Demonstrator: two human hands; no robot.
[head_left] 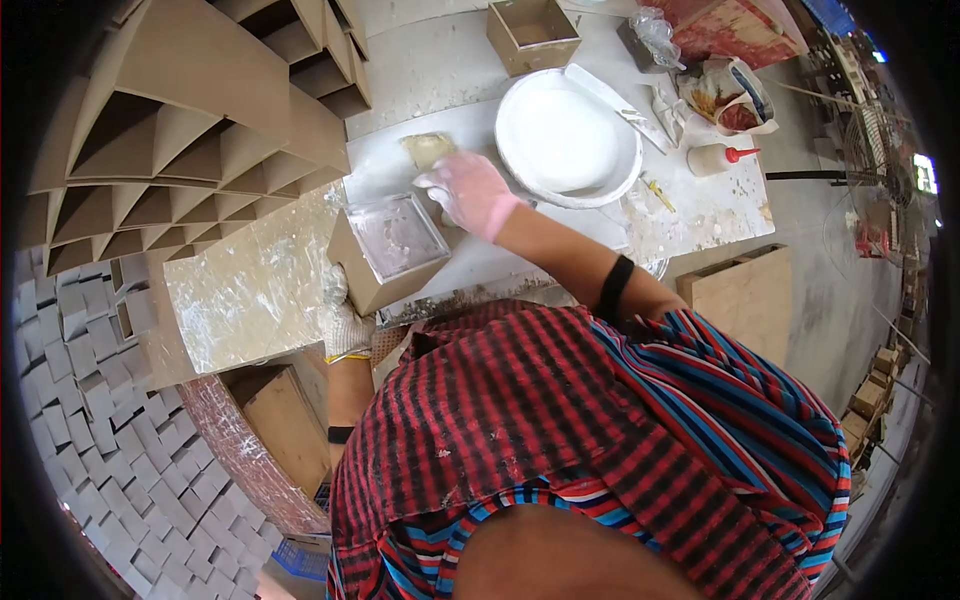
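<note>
A brown board box (392, 245) stands tilted near the table's front edge, its recessed upper side pale grey and wet-looking. My left hand (347, 325), in a whitish knit glove, grips the box's left side; part of its fingers is hidden by the box. My right hand (470, 193), in a pink glove with white-smeared fingertips, is by the box's far right corner with its fingers drawn together. Whatever those fingers hold, if anything, is hidden. Just beyond the right hand lies a yellowish, crusted flat piece (428, 150). A round white basin (568, 140) of white paste-like stuff sits to the right.
Brown open boxes (200, 90) are stacked high at the left. A flat white stick (610, 100) rests across the basin's rim. Beyond stand another open box (533, 38) and a red-tipped squeeze bottle (712, 158). Many grey-white pieces (130, 430) fill the lower left.
</note>
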